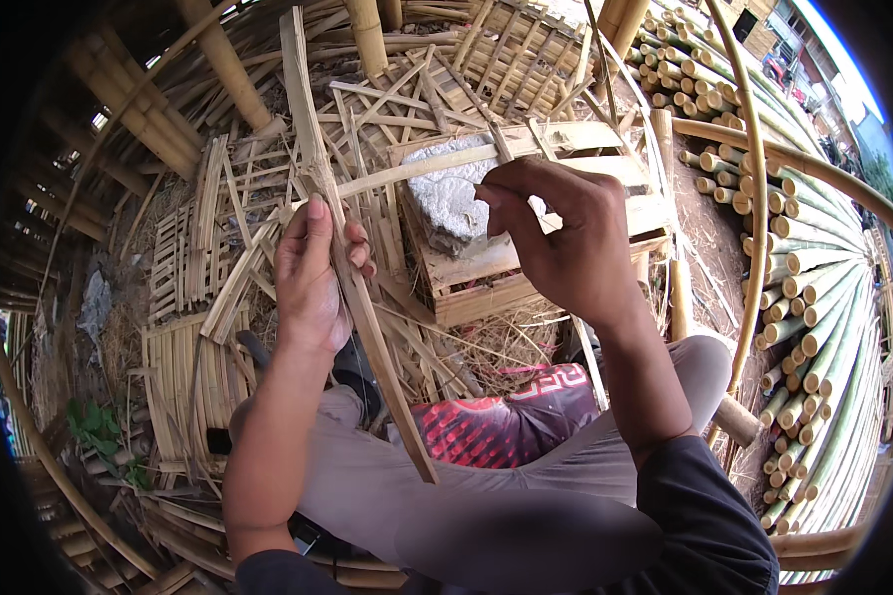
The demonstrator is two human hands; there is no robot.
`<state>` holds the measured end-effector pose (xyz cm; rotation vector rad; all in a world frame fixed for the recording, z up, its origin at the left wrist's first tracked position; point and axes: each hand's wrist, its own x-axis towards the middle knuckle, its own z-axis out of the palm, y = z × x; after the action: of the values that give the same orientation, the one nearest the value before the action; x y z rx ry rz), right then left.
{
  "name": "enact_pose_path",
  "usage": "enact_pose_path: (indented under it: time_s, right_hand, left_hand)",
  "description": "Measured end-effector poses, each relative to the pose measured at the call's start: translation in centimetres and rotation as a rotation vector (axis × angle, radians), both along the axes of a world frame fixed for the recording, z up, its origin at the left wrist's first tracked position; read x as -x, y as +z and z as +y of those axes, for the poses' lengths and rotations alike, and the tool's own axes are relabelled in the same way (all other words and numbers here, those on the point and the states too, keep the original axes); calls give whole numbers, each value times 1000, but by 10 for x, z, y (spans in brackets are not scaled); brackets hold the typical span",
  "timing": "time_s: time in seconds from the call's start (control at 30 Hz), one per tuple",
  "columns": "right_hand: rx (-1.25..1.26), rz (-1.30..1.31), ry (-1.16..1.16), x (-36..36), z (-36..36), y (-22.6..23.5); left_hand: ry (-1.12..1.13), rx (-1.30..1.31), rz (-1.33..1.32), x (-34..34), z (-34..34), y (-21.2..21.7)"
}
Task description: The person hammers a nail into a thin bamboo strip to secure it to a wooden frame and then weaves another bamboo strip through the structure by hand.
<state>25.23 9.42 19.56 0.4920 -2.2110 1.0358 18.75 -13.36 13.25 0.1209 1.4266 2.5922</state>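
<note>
My left hand [313,283] is wrapped round a long split-bamboo slat [385,362], thumb on top. The slat runs slantwise from the far side down toward my lap. A thinner bamboo strip [417,169] crosses it just above the thumb and reaches right, over a rough grey stone block [451,203]. Short pieces cross that strip near its right part. My right hand [556,223] hovers beside the block with thumb and forefinger pinched together. Whatever may be between those fingertips is too fine to name. The block rests on a low wooden crate [486,293].
Bamboo lattice panels [179,253] and loose strips cover the ground on the left and at the back. Upright bamboo poles [365,35] stand behind. Stacked cut bamboo poles [814,297] fill the right side, behind a curved bamboo rail [754,178]. A patterned red-and-black cloth [501,426] lies by my legs.
</note>
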Motion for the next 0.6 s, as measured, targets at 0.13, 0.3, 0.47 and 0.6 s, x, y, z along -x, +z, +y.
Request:
enact_pose_path:
  time_s: [0.13, 0.3, 0.47, 0.6]
  right_hand:
    - [-249, -545, 304, -32, 12, -62]
    - [-445, -600, 58, -41, 11, -65]
    - [103, -34, -6, 1, 6, 5]
    - [48, 181, -71, 27, 6, 27]
  left_hand:
    - [-37, 50, 147, -11, -2, 13]
    - [-104, 173, 276, -20, 4, 5]
    - [-183, 218, 271, -29, 21, -1]
    - [-278, 223, 246, -33, 27, -6]
